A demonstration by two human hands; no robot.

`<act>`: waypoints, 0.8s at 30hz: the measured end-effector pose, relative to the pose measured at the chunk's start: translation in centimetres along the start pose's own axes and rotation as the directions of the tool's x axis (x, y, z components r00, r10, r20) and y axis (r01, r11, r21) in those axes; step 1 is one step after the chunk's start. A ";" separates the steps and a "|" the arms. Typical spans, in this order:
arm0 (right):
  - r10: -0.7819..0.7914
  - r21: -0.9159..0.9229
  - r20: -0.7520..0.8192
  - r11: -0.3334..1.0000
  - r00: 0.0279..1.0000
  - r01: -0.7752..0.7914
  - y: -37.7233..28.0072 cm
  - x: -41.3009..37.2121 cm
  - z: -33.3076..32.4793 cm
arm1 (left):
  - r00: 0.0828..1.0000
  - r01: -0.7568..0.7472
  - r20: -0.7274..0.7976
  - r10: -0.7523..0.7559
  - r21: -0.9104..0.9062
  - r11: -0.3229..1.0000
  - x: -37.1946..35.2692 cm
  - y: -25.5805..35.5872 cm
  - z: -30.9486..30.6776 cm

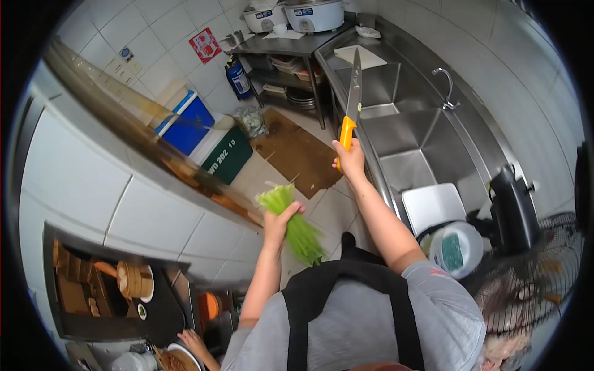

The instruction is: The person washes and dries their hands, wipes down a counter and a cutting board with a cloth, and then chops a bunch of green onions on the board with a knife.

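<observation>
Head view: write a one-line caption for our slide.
Right hand holds a yellow-handled knife, left hand a bunch of green stalks, beside a steel sink.

Brushed steel sink (408, 133), shiny metal blade (354, 86), seemingly plastic yellow handle (346, 132).

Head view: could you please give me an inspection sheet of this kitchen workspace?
Surface: steel sink counter, white cutting board at its far end.
Job's things: yellow-handled knife, blade pointing away; bunch of green stalks.
Clutter: blue cooler, cardboard on floor.
Hands: right hand grips the knife; left hand grips the stalks.
Cables: nothing seen.
Surroundings: tiled walls, rice cookers, another person's hand lower left.
</observation>
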State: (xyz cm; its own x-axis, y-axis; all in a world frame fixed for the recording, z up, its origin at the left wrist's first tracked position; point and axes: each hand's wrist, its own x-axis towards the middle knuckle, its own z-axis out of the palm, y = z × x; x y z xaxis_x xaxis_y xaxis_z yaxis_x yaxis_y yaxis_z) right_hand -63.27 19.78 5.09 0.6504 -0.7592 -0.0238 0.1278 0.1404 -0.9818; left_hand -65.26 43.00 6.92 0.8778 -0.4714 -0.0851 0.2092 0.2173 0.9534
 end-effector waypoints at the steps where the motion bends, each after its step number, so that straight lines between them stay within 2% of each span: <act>1: 0.007 0.011 0.000 1.000 1.000 -0.007 -0.6 1.3 0.3 | 0.994 0.073 0.088 -0.066 -0.085 0.994 3.3 0.4 1.6; 2: 0.007 0.013 -0.001 1.000 1.000 -0.007 -0.2 3.4 0.6 | 0.982 0.116 0.166 -0.095 -0.122 0.986 6.7 0.7 3.0; 4: -0.122 0.017 0.002 0.992 0.993 0.122 1.0 6.9 0.8 | 0.942 0.207 0.303 -0.148 -0.172 0.963 13.5 0.4 5.1; 6: -0.166 -0.051 -0.022 0.985 0.986 0.165 0.0 9.3 1.5 | 0.921 0.242 0.351 -0.167 -0.182 0.953 19.2 0.4 7.6; 8: 0.149 0.175 0.054 0.972 0.987 -0.156 -3.1 10.6 2.4 | 0.911 0.232 0.370 -0.181 -0.098 0.968 24.3 0.5 9.7; 9: -0.010 0.168 -0.012 0.986 1.000 0.012 -1.1 12.8 2.8 | 0.908 0.218 0.372 -0.194 -0.025 0.976 26.5 0.3 10.6; 10: -0.283 -0.179 -0.122 0.949 0.951 0.259 0.2 14.7 2.8 | 0.893 0.243 0.392 -0.222 -0.005 0.970 28.4 0.2 11.3; 13: -0.300 -0.227 -0.199 0.940 0.933 0.254 2.1 19.5 3.3 | 0.875 0.270 0.376 -0.306 0.145 0.952 34.1 -0.1 13.8; 15: -0.487 -0.276 -0.278 0.866 0.828 0.417 3.3 22.6 3.5 | 0.834 0.289 0.434 -0.341 0.182 0.940 37.3 -0.3 15.4; 16: -0.491 -0.295 -0.327 0.865 0.808 0.407 2.9 24.2 3.1 | 0.822 0.277 0.457 -0.339 0.199 0.940 39.3 -0.4 16.3; 18: -0.483 -0.473 -0.349 0.831 0.803 0.293 2.4 25.9 2.9 | 0.759 0.276 0.528 -0.382 0.270 0.922 43.3 -0.9 17.2; 20: -0.501 -0.494 -0.445 0.829 0.743 0.263 4.1 28.0 3.4 | 0.559 0.357 0.605 -0.567 0.441 0.823 47.4 -1.5 17.9; 22: -0.489 -0.540 -0.540 0.825 0.685 0.164 4.5 30.2 3.7 | 0.449 0.332 0.687 -0.571 0.465 0.821 50.9 -2.4 19.0; 24: -0.444 -0.501 -0.626 0.859 0.641 0.106 4.8 31.1 4.4 | 0.363 0.317 0.726 -0.584 0.494 0.810 53.7 -2.8 19.5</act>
State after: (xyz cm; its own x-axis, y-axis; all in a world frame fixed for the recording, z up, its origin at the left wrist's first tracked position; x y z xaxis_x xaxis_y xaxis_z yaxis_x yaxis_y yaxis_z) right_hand -39.08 -0.37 0.45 -0.1082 -0.9471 0.3022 -0.1964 -0.2777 -0.9404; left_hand -27.14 0.44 5.30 -0.1163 -0.9184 -0.3782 0.2352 -0.3954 0.8879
